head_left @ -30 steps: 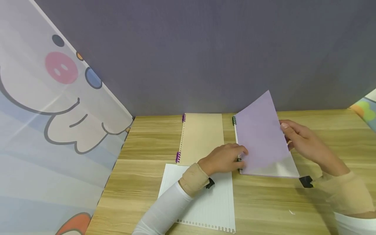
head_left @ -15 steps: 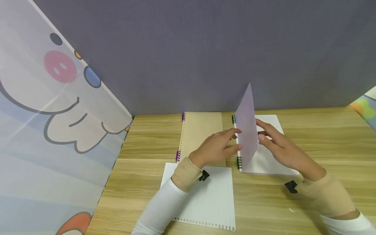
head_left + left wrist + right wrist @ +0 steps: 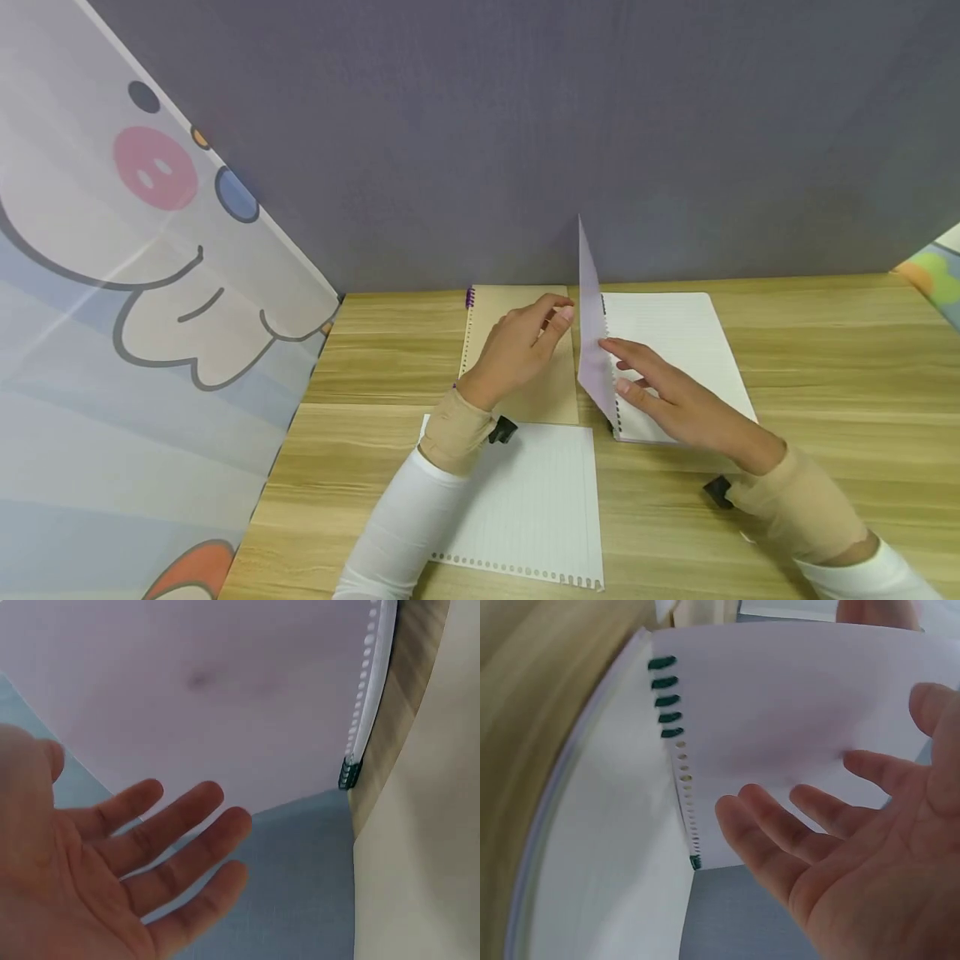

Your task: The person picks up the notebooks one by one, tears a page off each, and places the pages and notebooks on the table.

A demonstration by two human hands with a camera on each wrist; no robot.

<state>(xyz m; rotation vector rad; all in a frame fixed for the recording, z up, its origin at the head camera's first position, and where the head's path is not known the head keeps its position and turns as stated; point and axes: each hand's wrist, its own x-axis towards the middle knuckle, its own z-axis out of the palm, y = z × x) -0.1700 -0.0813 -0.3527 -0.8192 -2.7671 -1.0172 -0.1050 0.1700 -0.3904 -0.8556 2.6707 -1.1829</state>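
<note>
Notebook: I have the lined notebook (image 3: 686, 333) lying at the right of the table (image 3: 660, 533), its purple cover (image 3: 589, 317) standing almost upright along the left edge.
Right hand: over the pages, this hand (image 3: 675, 404) is grasping nothing; its fingers are extended, at least one tip apparently against the cover.
Left hand: empty too, fingers loose, this hand (image 3: 517, 346) is above the tan notebook (image 3: 551, 396), just beside the cover; I can't confirm contact.
Cover turn: I'd push with flat fingertips near mid-height and let the sheet swing evenly around the green rings (image 3: 665, 701); pressing at one corner could bend it or strain the holes.
In the way: the left hand and tan notebook occupy the space left of the cover; I'd want that hand to yield or guide gently.
Around: a loose sheet (image 3: 525, 500) lies nearer, and the dark panel (image 3: 480, 150) rises at the far edge.
</note>
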